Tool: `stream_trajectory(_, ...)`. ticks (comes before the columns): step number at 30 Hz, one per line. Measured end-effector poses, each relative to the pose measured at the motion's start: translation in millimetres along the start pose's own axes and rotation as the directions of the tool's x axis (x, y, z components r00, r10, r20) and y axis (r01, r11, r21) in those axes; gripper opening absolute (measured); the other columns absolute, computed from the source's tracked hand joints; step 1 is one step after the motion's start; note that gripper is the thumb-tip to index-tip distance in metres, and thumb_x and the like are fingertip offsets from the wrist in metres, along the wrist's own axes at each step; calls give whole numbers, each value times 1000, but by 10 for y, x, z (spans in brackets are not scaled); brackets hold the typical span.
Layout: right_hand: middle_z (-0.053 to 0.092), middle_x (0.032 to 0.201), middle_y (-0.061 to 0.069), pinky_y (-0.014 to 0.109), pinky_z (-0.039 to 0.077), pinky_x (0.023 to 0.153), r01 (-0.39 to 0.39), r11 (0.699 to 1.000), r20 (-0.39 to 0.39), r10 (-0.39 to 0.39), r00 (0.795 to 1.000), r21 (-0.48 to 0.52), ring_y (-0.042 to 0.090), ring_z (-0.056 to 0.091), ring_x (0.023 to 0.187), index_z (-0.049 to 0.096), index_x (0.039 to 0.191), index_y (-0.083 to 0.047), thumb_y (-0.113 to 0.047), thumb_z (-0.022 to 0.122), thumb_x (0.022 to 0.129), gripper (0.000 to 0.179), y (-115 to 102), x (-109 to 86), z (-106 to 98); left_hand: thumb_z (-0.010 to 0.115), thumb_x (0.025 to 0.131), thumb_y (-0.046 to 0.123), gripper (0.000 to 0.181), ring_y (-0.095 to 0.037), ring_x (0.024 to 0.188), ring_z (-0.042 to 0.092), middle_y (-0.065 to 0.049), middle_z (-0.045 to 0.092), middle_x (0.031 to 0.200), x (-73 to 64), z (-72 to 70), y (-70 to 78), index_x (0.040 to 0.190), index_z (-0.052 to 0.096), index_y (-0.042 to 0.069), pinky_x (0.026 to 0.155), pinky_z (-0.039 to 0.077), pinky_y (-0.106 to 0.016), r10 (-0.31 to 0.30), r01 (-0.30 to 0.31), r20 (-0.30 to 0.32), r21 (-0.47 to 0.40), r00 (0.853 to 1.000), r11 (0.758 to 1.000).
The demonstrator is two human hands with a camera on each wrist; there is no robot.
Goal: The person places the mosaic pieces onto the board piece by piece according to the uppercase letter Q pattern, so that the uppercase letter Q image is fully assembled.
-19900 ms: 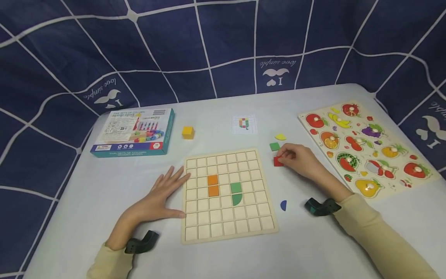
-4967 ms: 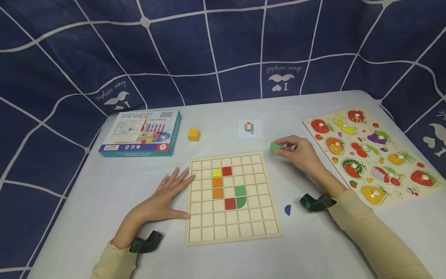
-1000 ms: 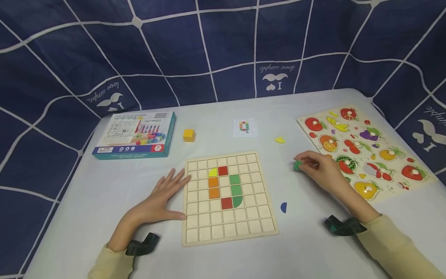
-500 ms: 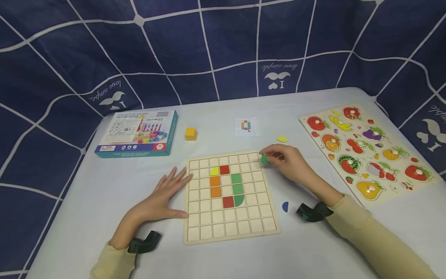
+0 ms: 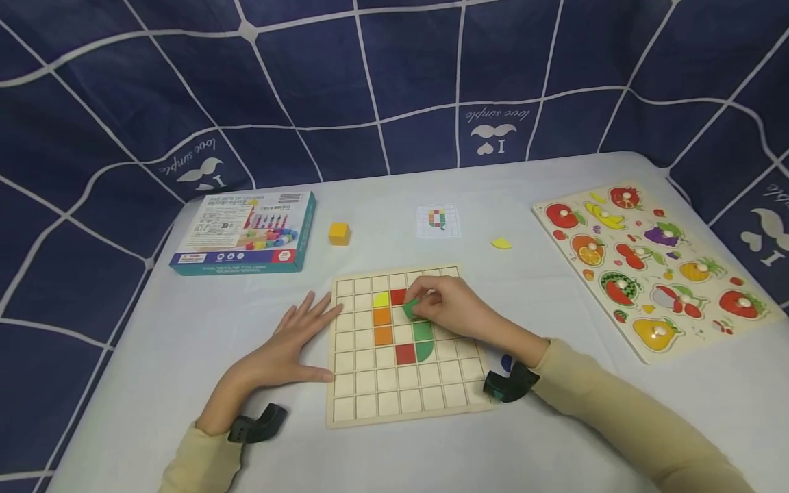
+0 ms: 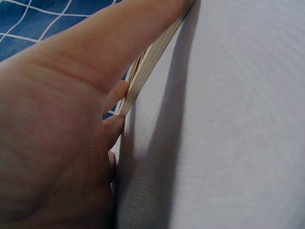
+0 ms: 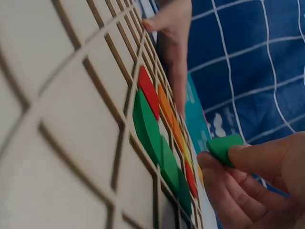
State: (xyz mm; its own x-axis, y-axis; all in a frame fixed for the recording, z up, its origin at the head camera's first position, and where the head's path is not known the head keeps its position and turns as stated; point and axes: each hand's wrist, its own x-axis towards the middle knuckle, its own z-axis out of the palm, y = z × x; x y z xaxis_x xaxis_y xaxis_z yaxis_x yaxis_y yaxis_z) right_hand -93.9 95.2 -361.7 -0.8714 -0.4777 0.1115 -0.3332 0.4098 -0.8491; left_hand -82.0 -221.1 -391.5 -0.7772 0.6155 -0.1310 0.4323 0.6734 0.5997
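My right hand (image 5: 456,307) is over the upper middle of a square wooden grid board (image 5: 409,400), pinching a small green tile (image 7: 223,147) between thumb and fingertips. In the right wrist view the tile hangs apart from the board. My left hand (image 5: 290,352) lies with fingers spread on the cloth, thumb and fingertips at the board's left edge. In the grid sit a yellow quarter-round tile (image 5: 381,299), two orange tiles (image 5: 383,335), red tiles (image 5: 405,354), a green square (image 5: 422,332) and a green quarter-round (image 5: 424,351). My right hand covers some cells.
A pattern card (image 5: 438,221) lies behind the board, with a yellow piece (image 5: 501,243) to its right. A blue half-round (image 5: 507,362) is partly behind the right wrist camera. A yellow cube (image 5: 339,233), a box (image 5: 243,233) and a fruit puzzle (image 5: 616,257) stand around.
Yellow, red and green tiles have joined the grid since the oldest frame. In the last second my right hand has carried the green tile leftward from beside the fruit puzzle to over the board.
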Motion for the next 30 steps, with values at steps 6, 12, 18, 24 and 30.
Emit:
stream_trajectory(6,61,74,-11,22,42,53,48,999,81,-48,996,1,8,50,59,65,84,-15,-6,74,79,13,-72,29,183,76,65,59,106,-31,139,-11,-9,9,155,21,-2,2,149,25,19,106,-7,-54,1,-1,7,16,1000,1000)
stream_trajectory(12,62,75,-7,21,47,58,32,997,113,-39,993,67,7,54,62,63,84,-11,-1,72,79,14,-81,19,302,75,65,59,106,-31,139,-11,-9,9,155,26,-6,1,149,25,19,106,-7,-53,-2,2,11,22,1000,1000)
stream_trajectory(18,65,90,-6,25,51,70,47,997,147,-56,987,58,6,59,79,69,101,-9,1,69,82,21,-73,2,354,75,66,59,105,-31,139,-10,-9,9,155,16,-6,-8,150,25,19,106,-7,-54,-1,1,9,13,1000,1000)
stream_trajectory(24,65,83,-10,23,47,63,81,997,164,-80,983,-4,5,55,72,73,96,-12,-3,70,82,16,-81,-7,365,75,66,59,105,-32,139,-10,-9,9,155,6,-12,1,149,25,19,106,-7,-54,0,0,8,11,1000,1000)
stream_trajectory(30,64,74,-8,23,51,59,42,997,162,-52,985,66,5,59,61,67,85,-10,-2,71,82,9,-84,-6,383,75,66,59,105,-32,139,-10,-10,10,155,8,-9,8,149,25,19,106,-7,-54,-8,8,7,5,1000,1000)
